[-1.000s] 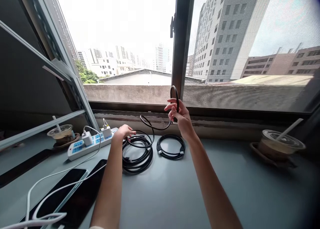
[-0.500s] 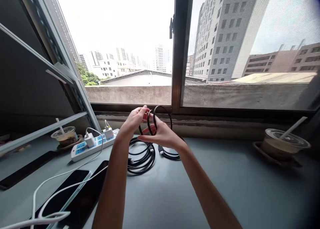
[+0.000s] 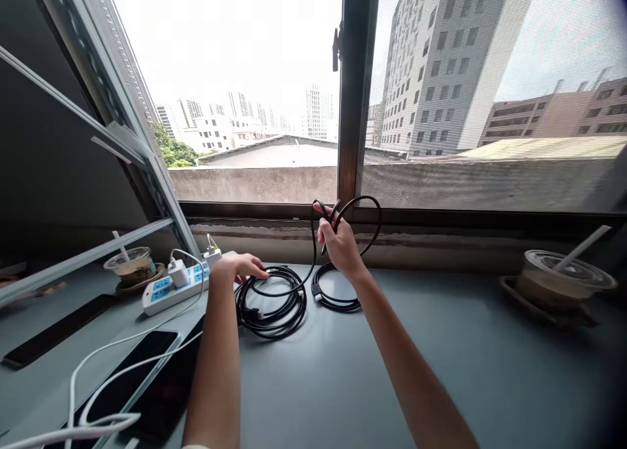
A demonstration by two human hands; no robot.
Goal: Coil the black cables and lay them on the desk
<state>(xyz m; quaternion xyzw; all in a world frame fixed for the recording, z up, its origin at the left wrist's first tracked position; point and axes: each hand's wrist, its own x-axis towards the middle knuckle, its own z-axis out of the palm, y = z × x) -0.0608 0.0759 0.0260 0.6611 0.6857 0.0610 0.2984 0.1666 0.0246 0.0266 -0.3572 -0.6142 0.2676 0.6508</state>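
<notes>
My right hand is raised above the grey table and grips loops of a black cable that trails down to a loose black coil. My left hand rests on the left edge of that coil, fingers curled onto a strand. A smaller, neatly wound black cable lies on the table just below my right hand.
A white and blue power strip with chargers sits at the left, white leads running to two dark phones. Iced drinks with straws stand at far left and far right. The window sill runs behind.
My left hand dropped from the raised loops back onto the coil. My right hand moved right and up with the cable, now holding wider loops.
</notes>
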